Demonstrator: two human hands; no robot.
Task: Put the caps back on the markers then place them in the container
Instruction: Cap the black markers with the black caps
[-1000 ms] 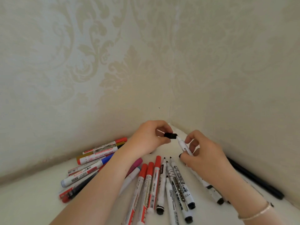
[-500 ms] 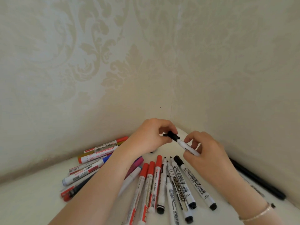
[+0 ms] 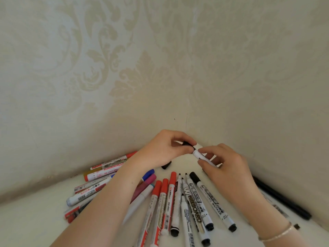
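1. The white marker [image 3: 202, 157] is held above the table near the wall corner, between both hands. Its black cap [image 3: 187, 144] now sits right at the marker's tip; a second ago there was a gap between them, so the capping looks nearly done, though I cannot tell if it has clicked home.
2. The left hand [image 3: 163, 150] pinches the cap with curled fingers. The right hand [image 3: 226, 168] grips the marker's barrel, fingers wrapped around it.
3. The hands have drawn closer together than in the earlier frames, and the marker is tilted more level.
4. A loose black cap [image 3: 166, 165] lies on the table just under the left hand.
5. Below, a fan of markers [image 3: 179, 200] rests on the table [image 3: 26, 227]; some show bare tips, so much work remains.
6. No container is visible.
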